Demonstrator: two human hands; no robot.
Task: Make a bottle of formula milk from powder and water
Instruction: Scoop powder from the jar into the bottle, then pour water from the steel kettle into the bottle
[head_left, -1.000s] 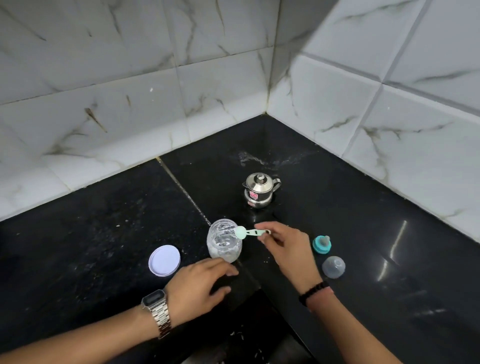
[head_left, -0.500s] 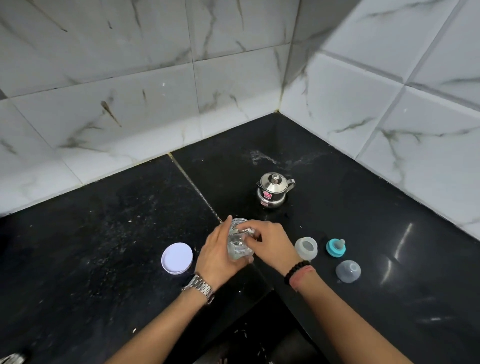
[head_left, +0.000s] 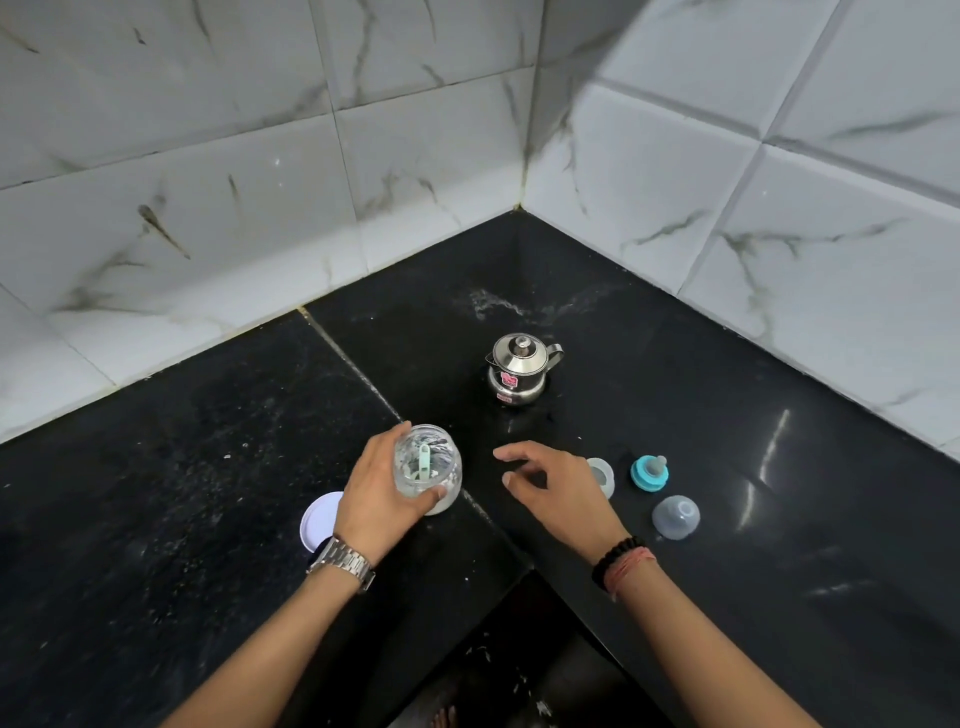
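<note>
**Corner worktop, jar in the left hand**

Black stone worktop (head_left: 156, 509) fills an inner corner under white marbled wall tiles (head_left: 208, 208); its front edge is notched at 6 o'clock, where two slabs meet and a dark gap opens below. Open dark surface runs wide toward 9 o'clock and again toward 3 o'clock past the small parts.

Nearest, both forearms enter from the bottom edge. The left hand (head_left: 379, 499), with a metal watch (head_left: 340, 561) on its wrist, wraps thumb and fingers round a clear jar (head_left: 428, 470) that stands just left of the slab seam; a pale green scoop (head_left: 423, 460) lies inside it, over white powder at the bottom. A white lid (head_left: 317, 519) lies flat at 8 o'clock of the jar, partly under the wrist.

The right hand (head_left: 558, 496), bead and thread bands (head_left: 623, 564) on its wrist, hovers palm down with fingers loosely bent, gripping nothing, a clear gap between it and the jar. Just beside its knuckles at 3 o'clock stands a translucent bottle (head_left: 602, 475), partly hidden. Next right sits a teal ring with teat (head_left: 649, 472), and at 4 o'clock of that a clear domed cap (head_left: 675, 517).

Farther, at 12 o'clock of the hands, a small lidded steel pot (head_left: 519, 369) stands alone, well short of the wall corner.
</note>
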